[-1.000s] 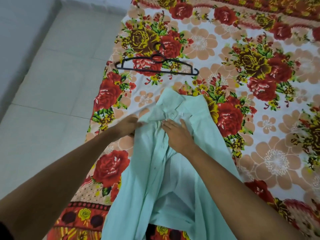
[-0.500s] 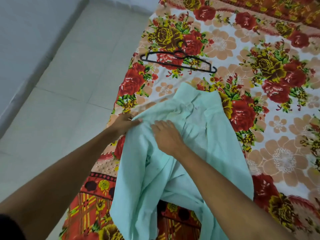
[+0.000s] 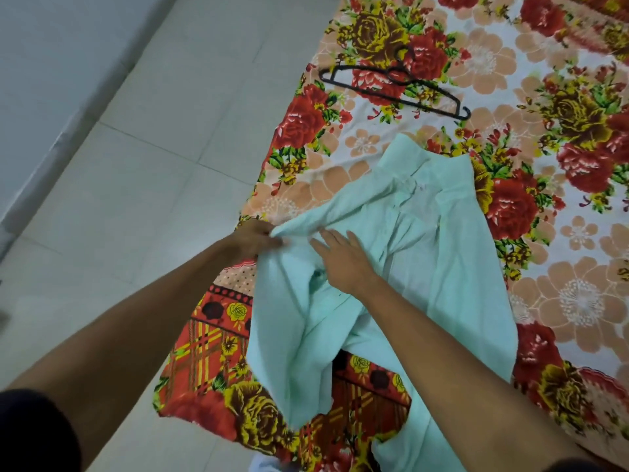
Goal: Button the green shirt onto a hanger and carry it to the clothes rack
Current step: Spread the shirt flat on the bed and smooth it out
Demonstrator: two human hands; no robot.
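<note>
Shirt — pale green, rumpled, left hand pinching edge, right hand spread flat

two bare forearms enter from the lower edge of the frame, ending in the left hand and right hand. a dark sleeve shows at the lower left corner, another dark sleeve edge at the lower right. no rings, watch or bracelets show.

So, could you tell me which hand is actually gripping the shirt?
The left hand pinches the green shirt at its edge; the right hand lies flat on it.
</note>
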